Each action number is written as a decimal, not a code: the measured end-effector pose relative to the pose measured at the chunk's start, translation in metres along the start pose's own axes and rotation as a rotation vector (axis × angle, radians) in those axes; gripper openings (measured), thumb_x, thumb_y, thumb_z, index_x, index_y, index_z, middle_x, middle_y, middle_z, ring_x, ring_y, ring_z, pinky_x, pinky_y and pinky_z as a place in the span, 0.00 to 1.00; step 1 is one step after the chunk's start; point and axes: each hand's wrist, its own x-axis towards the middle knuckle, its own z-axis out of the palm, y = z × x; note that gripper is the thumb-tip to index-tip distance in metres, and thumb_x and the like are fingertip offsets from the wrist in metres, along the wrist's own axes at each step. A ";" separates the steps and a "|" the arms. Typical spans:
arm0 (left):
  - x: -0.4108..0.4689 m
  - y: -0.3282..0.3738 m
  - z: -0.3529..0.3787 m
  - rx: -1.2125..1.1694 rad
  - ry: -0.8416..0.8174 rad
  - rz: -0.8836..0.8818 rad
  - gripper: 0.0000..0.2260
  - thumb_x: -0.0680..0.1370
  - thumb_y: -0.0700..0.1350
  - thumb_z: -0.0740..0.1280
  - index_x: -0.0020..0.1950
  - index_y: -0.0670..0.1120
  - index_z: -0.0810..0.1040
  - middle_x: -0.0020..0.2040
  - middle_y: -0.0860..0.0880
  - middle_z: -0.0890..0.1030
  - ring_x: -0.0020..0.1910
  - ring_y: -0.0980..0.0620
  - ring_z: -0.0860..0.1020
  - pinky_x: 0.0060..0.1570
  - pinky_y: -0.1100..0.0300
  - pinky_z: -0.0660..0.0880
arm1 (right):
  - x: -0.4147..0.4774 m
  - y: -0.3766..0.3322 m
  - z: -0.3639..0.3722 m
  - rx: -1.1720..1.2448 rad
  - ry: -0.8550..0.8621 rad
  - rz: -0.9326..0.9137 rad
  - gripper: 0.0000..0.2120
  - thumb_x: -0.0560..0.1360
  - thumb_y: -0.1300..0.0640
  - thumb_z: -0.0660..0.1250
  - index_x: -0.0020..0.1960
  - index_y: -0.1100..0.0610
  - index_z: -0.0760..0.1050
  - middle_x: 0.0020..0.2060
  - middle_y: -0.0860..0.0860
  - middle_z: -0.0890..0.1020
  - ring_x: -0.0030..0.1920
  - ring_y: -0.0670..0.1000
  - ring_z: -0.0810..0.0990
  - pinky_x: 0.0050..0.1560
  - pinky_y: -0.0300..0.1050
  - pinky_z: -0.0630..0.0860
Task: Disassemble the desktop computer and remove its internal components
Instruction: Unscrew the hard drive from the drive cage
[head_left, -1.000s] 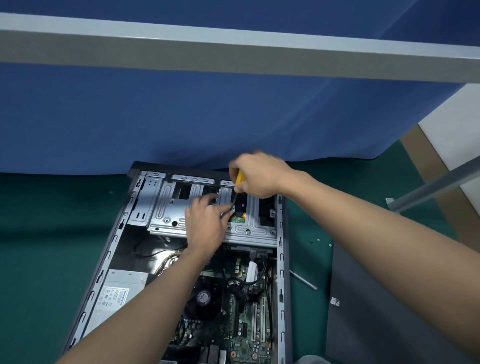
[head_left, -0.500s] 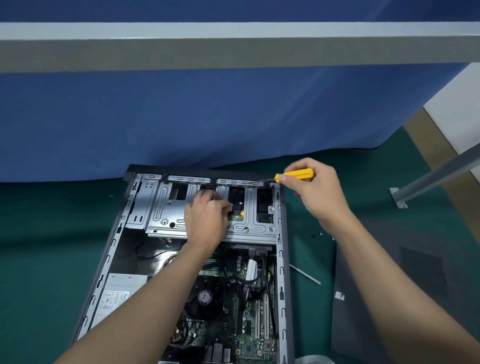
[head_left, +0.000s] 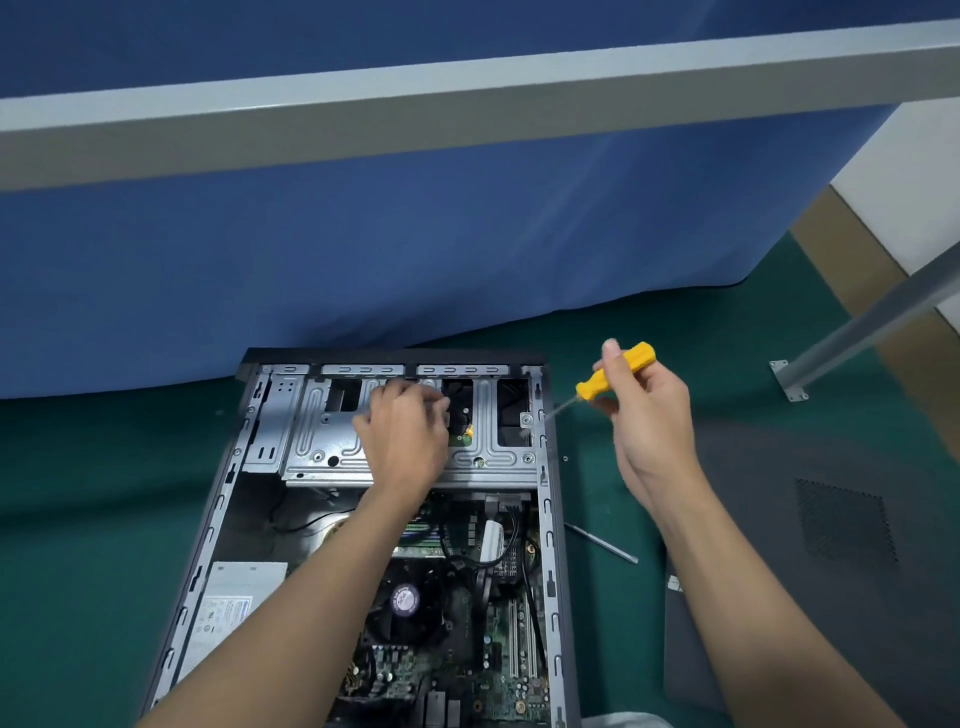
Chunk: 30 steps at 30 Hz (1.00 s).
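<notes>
On 1 case (head_left: 549, 519), left hand (head_left: 402, 436) rests; right hand (head_left: 652, 421) grips 1 screwdriver (head_left: 618, 370).

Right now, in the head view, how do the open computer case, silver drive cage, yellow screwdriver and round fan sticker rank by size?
1. open computer case
2. silver drive cage
3. yellow screwdriver, likely held nearer the camera, which flatters it
4. round fan sticker
</notes>
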 end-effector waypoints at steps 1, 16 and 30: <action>-0.002 0.007 -0.005 -0.156 -0.011 -0.089 0.05 0.78 0.46 0.68 0.48 0.48 0.83 0.52 0.50 0.81 0.56 0.48 0.76 0.58 0.50 0.70 | 0.002 -0.001 0.001 -0.016 -0.010 -0.001 0.14 0.79 0.51 0.63 0.37 0.55 0.72 0.31 0.45 0.76 0.36 0.46 0.75 0.41 0.41 0.76; -0.042 0.065 -0.009 -1.466 -0.528 -0.805 0.07 0.71 0.43 0.72 0.48 0.44 0.81 0.45 0.48 0.83 0.42 0.55 0.80 0.40 0.63 0.72 | -0.009 0.018 0.007 -0.765 -0.259 -0.532 0.06 0.74 0.56 0.70 0.49 0.56 0.81 0.41 0.50 0.77 0.41 0.51 0.77 0.43 0.50 0.75; -0.044 0.082 0.010 -1.442 -0.556 -0.827 0.05 0.78 0.43 0.67 0.50 0.42 0.80 0.39 0.49 0.82 0.37 0.54 0.78 0.39 0.64 0.72 | 0.003 0.028 -0.010 -0.864 -0.252 -0.563 0.03 0.73 0.61 0.68 0.47 0.56 0.80 0.40 0.49 0.75 0.40 0.54 0.76 0.40 0.52 0.75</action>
